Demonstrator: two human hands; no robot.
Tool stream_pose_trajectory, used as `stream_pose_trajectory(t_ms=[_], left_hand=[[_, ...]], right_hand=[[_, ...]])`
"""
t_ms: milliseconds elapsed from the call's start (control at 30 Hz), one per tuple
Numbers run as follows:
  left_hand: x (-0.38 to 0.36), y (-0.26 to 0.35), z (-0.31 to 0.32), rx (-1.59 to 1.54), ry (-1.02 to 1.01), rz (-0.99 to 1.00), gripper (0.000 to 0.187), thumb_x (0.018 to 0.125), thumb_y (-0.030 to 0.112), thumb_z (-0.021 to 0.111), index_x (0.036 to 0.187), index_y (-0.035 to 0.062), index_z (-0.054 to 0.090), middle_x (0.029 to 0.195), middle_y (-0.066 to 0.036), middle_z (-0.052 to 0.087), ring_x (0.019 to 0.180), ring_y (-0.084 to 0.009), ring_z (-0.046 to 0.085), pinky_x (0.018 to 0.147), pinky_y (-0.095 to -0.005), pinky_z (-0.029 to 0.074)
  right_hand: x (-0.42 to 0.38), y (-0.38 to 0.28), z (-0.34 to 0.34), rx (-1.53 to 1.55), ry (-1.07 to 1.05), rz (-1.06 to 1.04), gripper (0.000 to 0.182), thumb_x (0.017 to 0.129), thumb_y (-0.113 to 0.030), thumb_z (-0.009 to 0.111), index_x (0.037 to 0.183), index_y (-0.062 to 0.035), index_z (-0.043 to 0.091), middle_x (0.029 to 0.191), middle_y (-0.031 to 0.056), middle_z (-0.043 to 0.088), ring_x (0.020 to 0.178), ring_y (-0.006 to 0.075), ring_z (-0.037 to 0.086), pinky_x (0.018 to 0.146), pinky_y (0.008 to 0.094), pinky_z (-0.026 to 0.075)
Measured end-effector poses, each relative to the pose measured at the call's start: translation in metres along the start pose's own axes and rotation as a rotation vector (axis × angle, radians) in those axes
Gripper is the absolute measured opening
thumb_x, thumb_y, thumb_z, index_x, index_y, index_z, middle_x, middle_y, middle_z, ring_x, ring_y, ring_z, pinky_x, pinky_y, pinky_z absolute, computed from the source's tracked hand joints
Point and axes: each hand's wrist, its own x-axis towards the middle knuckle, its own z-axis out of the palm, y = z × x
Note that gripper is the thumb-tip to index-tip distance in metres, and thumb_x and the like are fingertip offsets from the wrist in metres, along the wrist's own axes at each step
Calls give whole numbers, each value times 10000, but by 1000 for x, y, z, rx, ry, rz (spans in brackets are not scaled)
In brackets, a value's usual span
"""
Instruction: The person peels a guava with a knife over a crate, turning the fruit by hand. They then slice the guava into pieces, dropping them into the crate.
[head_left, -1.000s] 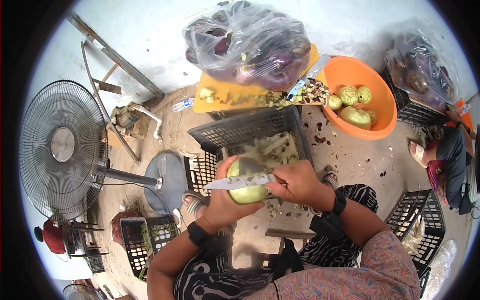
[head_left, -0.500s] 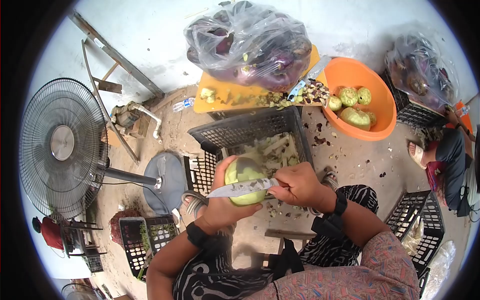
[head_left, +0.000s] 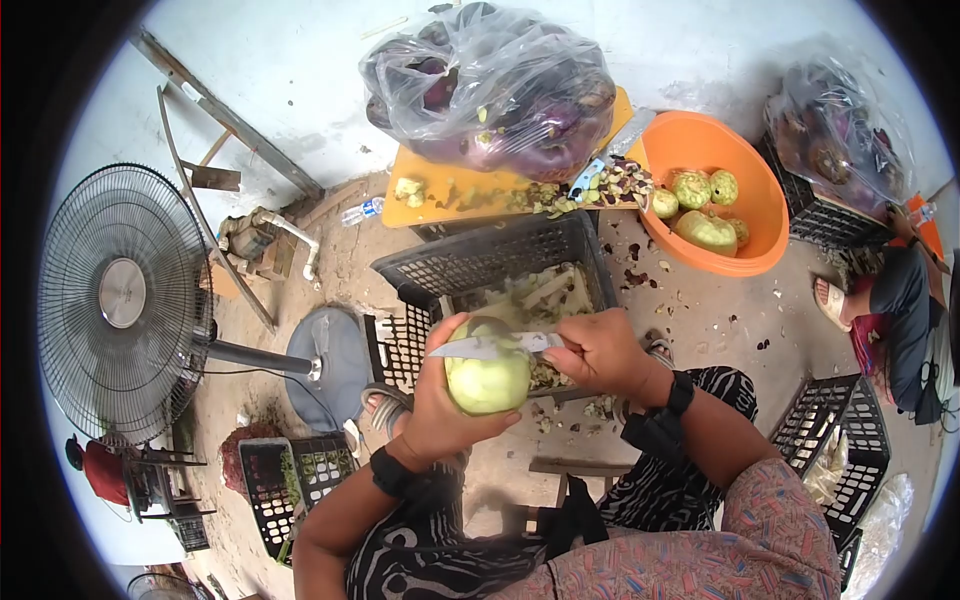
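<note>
Left hand (head_left: 447,405) is cupping the veg (head_left: 488,383) at frame centre, fingers curling round its side, likely bracing it against the knife (head_left: 478,347). Right hand (head_left: 602,350) is gripping the knife handle, fingers wrapped. Crate (head_left: 470,262) is sitting just above in frame (probably for catching scraps (head_left: 572,292)).

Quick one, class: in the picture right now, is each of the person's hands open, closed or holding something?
Left hand: holding the pale green vegetable.
Right hand: closed, holding the knife.
</note>
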Motion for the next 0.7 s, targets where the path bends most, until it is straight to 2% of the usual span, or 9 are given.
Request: stream_pose_trajectory(t_ms=[67, 133, 233, 333, 367, 433, 533, 600, 700], left_hand=[[-1, 2, -1, 18, 14, 14, 1062, 576, 68, 861, 1413, 9, 208, 1255, -119, 475, 1158, -198, 498, 1002, -339, 409], [-2, 3, -1, -16, 3, -29, 1066, 577, 69, 858, 1416, 7, 205, 1258, -115, 469, 1166, -194, 490, 1000, -338, 410], [-1, 4, -1, 89, -62, -23, 1063, 574, 78, 858, 1414, 5, 210, 1261, -118, 463, 1171, -196, 483, 997, -339, 411], [1, 5, -3, 152, -51, 49, 1054, 571, 85, 852, 1410, 3, 219, 1268, -124, 453, 1177, -201, 477, 998, -339, 409], [-3, -1, -3, 73, -6, -7, 1049, 568, 88, 846, 1409, 1, 224, 1280, -127, 440, 1186, -205, 471, 1009, -338, 399], [-2, 0, -5, 76, -8, -1, 1055, 566, 87, 847, 1410, -2, 220, 1287, -128, 434, 1190, -206, 467, 1012, -338, 396], [-2, 3, -6, 58, -16, 9, 1068, 576, 88, 852, 1423, 11, 206, 1298, -127, 427, 1194, -208, 466, 1013, -336, 401], [-5, 5, -5, -191, 28, -169, 1057, 599, 92, 849, 1432, 36, 201, 1308, -117, 428, 1198, -206, 467, 1010, -335, 409], [-5, -2, -9, -242, 7, -161, 1041, 620, 92, 839, 1439, 61, 197, 1313, -102, 432, 1205, -204, 468, 1011, -338, 416]], right_hand=[[2, 0, 0, 7, 17, -37, 360, 839, -313, 653, 644, -55, 497, 549, 109, 471, 481, 326, 500, 467, 385, 403], [0, -4, 2, 3, -9, 29, 383, 830, -376, 655, 621, -77, 535, 598, 104, 559, 548, 322, 571, 504, 403, 434], [4, -19, 0, 73, -74, 11, 384, 837, -370, 650, 623, -73, 536, 593, 110, 556, 540, 332, 558, 502, 408, 426], [6, -9, 8, 75, -20, 44, 386, 847, -367, 641, 632, -62, 543, 589, 127, 546, 528, 344, 539, 497, 416, 413], [7, -5, 9, 74, -18, 47, 386, 847, -367, 641, 632, -62, 543, 589, 127, 546, 528, 344, 539, 497, 416, 413], [7, 4, 10, 0, -13, 189, 390, 850, -367, 637, 647, -45, 552, 588, 146, 535, 526, 349, 535, 499, 418, 410], [3, 9, 10, 39, 41, 210, 398, 856, -364, 629, 653, -32, 551, 579, 156, 520, 522, 351, 530, 498, 418, 407], [1, 3, 8, 58, 40, 187, 395, 858, -361, 629, 647, -37, 547, 576, 151, 519, 521, 347, 530, 496, 415, 408], [0, -15, 6, 103, 27, 115, 389, 861, -353, 630, 635, -50, 539, 571, 138, 516, 516, 338, 529, 490, 405, 408]])
